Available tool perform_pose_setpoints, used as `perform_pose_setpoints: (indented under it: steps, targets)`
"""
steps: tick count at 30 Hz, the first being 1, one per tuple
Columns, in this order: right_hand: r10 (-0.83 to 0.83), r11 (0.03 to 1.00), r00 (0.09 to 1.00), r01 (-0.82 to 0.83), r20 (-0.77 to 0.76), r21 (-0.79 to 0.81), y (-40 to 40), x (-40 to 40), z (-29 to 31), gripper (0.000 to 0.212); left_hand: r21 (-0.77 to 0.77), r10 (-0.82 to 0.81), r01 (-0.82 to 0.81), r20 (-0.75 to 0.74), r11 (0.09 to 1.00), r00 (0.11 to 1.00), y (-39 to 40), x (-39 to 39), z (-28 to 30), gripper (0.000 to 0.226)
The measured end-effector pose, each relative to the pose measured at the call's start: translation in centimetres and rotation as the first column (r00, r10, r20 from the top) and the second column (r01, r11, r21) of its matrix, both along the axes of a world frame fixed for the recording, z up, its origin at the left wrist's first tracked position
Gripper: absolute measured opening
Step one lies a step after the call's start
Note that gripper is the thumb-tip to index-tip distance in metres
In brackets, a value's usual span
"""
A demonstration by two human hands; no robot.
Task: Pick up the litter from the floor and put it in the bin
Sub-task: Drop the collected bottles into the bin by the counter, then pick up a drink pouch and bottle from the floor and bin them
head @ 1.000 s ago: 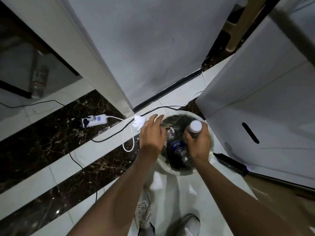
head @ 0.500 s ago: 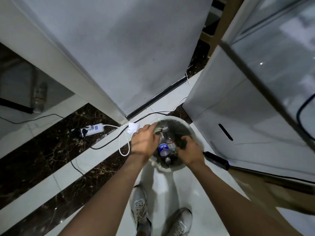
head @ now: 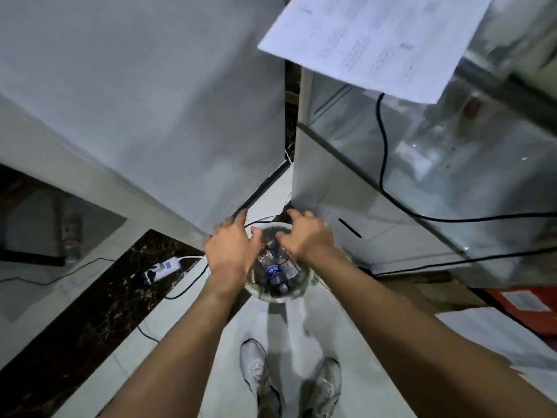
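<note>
A round white bin (head: 272,296) stands on the floor between a white cabinet and a white unit. Inside it lie several clear plastic bottles, one with a blue label (head: 273,272). My left hand (head: 230,251) hovers over the bin's left rim with loosely spread fingers and holds nothing. My right hand (head: 304,235) hovers over the far right rim, fingers relaxed and empty. Another bottle (head: 70,233) stands on the floor at the far left, under a dark table.
A white power strip (head: 162,268) and black and white cables lie on the dark marble strip left of the bin. My two white shoes (head: 289,378) stand just below it. A glass-topped unit with black cables and a sheet of paper (head: 376,40) fills the right.
My right hand let go of the white-capped bottle into the bin and both hands rose above the rim. My head lifted, so the bin looks farther away.
</note>
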State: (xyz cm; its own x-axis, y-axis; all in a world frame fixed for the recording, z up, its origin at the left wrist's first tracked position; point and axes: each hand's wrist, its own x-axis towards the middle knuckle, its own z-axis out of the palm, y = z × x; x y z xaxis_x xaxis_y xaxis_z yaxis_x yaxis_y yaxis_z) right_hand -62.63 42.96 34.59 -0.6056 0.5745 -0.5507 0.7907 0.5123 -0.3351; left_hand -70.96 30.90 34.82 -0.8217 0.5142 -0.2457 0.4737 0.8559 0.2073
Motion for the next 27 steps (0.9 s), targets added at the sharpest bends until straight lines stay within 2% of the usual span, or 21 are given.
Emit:
perform_pose_setpoints:
  steps: [5, 11, 17, 23, 27]
  targets:
    - [-0.019, 1.000, 0.999, 0.020, -0.026, 0.009, -0.8, 1.5, 7.9, 0.058, -0.095, -0.117, 0.116, -0.008, 0.989, 0.993, -0.8, 0.9, 7.6, 0.049]
    - [-0.123, 0.992, 0.990, 0.123, -0.066, -0.004, -2.6, 4.9, 16.3, 0.055, -0.037, -0.219, 0.217, -0.060, 0.975, 0.974, -1.1, 4.5, 15.5, 0.048]
    - [-0.270, 0.961, 0.961, 0.273, -0.064, 0.038, -4.1, 9.7, 22.8, 0.055, 0.007, -0.390, 0.396, -0.154, 0.918, 0.908, -0.8, 7.6, 21.4, 0.044]
    - [-0.523, 0.843, 0.848, 0.530, -0.086, 0.095, -5.6, 16.9, 28.5, 0.053, 0.097, -0.591, 0.618, -0.210, 0.781, 0.779, 0.7, 10.5, 26.5, 0.044]
    - [-0.688, 0.695, 0.709, 0.705, -0.153, 0.141, -9.5, 24.0, 32.3, 0.055, 0.132, -0.771, 0.807, -0.240, 0.576, 0.590, 0.7, 14.4, 30.0, 0.049]
